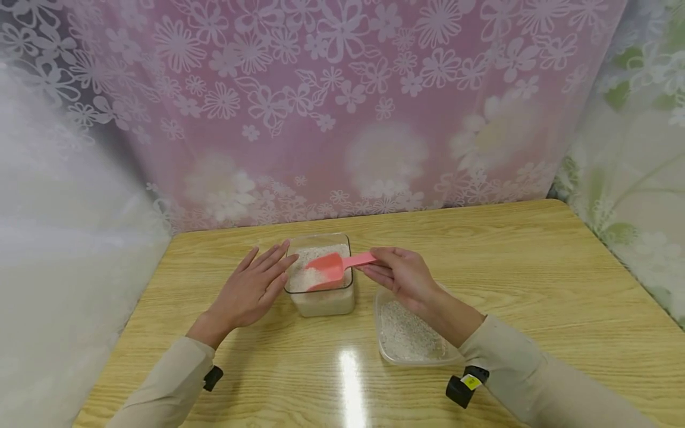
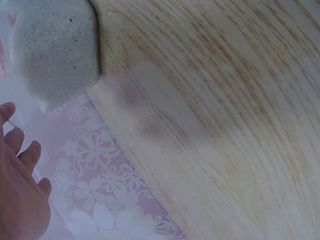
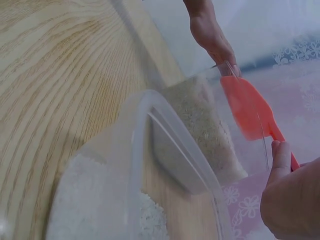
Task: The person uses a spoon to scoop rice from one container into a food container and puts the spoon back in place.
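A pink scoop (image 1: 330, 266) with some rice in its bowl is over the clear square container (image 1: 324, 305), which is filled with rice. My right hand (image 1: 402, 274) grips the scoop's handle at the container's right side. With fingers extended, my left hand (image 1: 254, 285) rests its fingertips at the container's left rim. In the left wrist view, the left hand (image 2: 22, 190) shows beside the rice-filled container (image 2: 57, 55). From the right wrist, the scoop (image 3: 248, 108) appears above the container's rice, held by the right hand (image 3: 292, 197).
A translucent plastic tub (image 1: 393, 359) holding rice stands below my right forearm, to the right of the square container. Both are on a wood-grain table (image 1: 514, 267). A pink floral curtain (image 1: 332, 107) hangs behind the table's far edge.
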`<action>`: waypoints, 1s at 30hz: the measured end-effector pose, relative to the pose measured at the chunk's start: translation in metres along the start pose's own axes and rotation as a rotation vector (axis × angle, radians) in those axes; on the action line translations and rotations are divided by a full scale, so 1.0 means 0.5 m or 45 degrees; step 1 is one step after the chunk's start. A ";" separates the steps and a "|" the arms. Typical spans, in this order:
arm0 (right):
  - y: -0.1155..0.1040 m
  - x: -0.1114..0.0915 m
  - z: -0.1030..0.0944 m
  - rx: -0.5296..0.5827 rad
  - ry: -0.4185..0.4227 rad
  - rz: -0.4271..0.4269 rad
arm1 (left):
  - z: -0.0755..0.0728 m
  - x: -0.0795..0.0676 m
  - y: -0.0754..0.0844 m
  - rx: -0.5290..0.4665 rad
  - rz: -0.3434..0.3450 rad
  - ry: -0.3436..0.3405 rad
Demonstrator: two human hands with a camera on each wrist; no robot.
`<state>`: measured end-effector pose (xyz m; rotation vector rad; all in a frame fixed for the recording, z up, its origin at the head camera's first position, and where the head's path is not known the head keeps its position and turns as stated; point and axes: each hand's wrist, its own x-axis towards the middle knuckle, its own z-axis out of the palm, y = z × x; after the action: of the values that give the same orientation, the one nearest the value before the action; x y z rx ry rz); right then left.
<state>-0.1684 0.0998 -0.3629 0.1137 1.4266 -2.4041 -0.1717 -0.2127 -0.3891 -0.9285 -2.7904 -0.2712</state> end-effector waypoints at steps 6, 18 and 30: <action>-0.003 -0.002 -0.016 -0.001 -0.007 0.010 | 0.002 -0.001 0.000 -0.004 -0.006 -0.014; -0.012 -0.005 -0.030 0.060 -0.077 0.006 | 0.000 0.000 0.000 -0.003 -0.006 -0.015; -0.027 -0.007 -0.034 0.112 -0.107 -0.015 | 0.003 0.001 -0.003 -0.007 -0.009 -0.019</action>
<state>-0.1714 0.1211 -0.3591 0.0257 1.2888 -2.4509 -0.1731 -0.2134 -0.3906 -0.9255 -2.8084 -0.2749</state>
